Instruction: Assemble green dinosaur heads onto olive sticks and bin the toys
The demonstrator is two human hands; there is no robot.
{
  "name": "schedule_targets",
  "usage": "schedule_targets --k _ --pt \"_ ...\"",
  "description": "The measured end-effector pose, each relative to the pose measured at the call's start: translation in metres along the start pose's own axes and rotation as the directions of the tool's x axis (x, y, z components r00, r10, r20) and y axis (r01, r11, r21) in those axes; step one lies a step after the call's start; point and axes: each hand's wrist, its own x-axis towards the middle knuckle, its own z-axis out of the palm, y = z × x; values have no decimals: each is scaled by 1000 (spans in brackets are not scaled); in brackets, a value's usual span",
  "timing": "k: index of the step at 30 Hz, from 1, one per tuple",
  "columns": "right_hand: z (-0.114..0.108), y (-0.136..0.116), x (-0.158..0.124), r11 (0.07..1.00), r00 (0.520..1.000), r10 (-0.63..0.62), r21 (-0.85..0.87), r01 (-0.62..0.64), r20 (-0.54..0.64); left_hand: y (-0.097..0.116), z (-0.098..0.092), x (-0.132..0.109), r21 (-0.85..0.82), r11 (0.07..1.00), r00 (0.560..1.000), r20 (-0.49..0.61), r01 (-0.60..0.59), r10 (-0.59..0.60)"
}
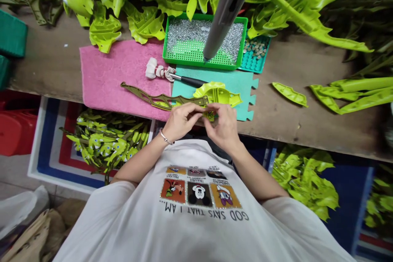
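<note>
My left hand (181,120) and right hand (221,125) both pinch a small green plastic part (210,116) (mostly hidden by my fingers) at the end of an olive-green plastic strip (162,100), over the tabletop (294,127) edge, beside a pink towel (123,77).

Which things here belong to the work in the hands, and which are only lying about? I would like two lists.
In the work: left hand and right hand pinching a small green piece on a green plastic part; teal mat beneath.

Lying about: pink towel; tray of metal fasteners; black-handled tool; grey pole; bin of green parts.
</note>
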Motion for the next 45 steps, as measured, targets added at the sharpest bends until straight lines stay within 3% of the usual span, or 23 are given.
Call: schedule_targets --k 4,8,11,18,22,34,37,42,45 --pt "-5 4 1 1000 1000 9 10 -9 -6 -8 -1 3 36 985 985 29 -169 168" --pt "-11 8 4 995 999 39 93 -40 12 -18 1 7 193 910 930 105 -366 352" --pt "-11 9 5 984 996 84 154 -85 10 -25 2 12 326 843 904 163 -428 396" --pt "1 7 3 994 991 93 63 -87 -96 -24 0 19 414 810 908 230 -416 349" --pt "8 9 4 999 986 51 -2 -52 -161 -24 2 13 485 801 936 157 -351 315" --pt "14 6 6 993 989 71 -85 -83 -131 -35 15 -5 499 830 960 13 -248 279" --pt "18 8 5 990 985 39 -124 -61 -171 -40 19 -11 465 835 940 -14 -295 340" --pt "24 12 3 984 966 -58 -177 13 -251 -44 25 -19 536 756 843 -141 -377 520" --pt "26 11 4 986 964 -68 -162 26 -258 -46 29 -21 587 725 849 -114 -362 516"
